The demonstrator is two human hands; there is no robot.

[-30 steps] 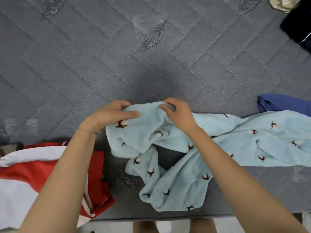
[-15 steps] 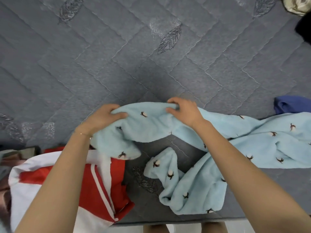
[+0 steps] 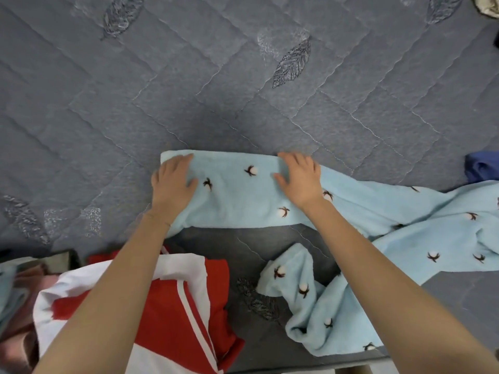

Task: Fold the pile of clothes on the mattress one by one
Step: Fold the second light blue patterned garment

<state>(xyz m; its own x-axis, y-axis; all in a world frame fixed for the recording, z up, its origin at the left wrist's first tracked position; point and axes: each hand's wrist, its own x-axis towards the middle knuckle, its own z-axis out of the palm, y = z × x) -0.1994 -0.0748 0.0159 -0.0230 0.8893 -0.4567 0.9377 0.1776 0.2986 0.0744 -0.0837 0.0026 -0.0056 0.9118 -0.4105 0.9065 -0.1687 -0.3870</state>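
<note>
A light blue fleece garment (image 3: 243, 201) with small brown-and-white cotton-boll prints lies on the grey quilted mattress (image 3: 189, 90). One part of it is spread flat in a band in front of me. My left hand (image 3: 172, 179) presses flat on the band's left end and my right hand (image 3: 298, 176) presses flat on its right end, fingers straight. The remainder of the garment trails crumpled to the right and down toward the mattress's near edge.
A red and white garment (image 3: 172, 300) lies folded at the lower left, under my left forearm, with more cloth at the far left edge. A dark blue garment (image 3: 480, 168) sits at the right edge. A pale item (image 3: 487, 6) shows at the top right corner.
Both hands held a bunched part of the blue garment; they have now moved apart and laid it flat on the mattress, palms pressing down. The view has shifted right and down.
</note>
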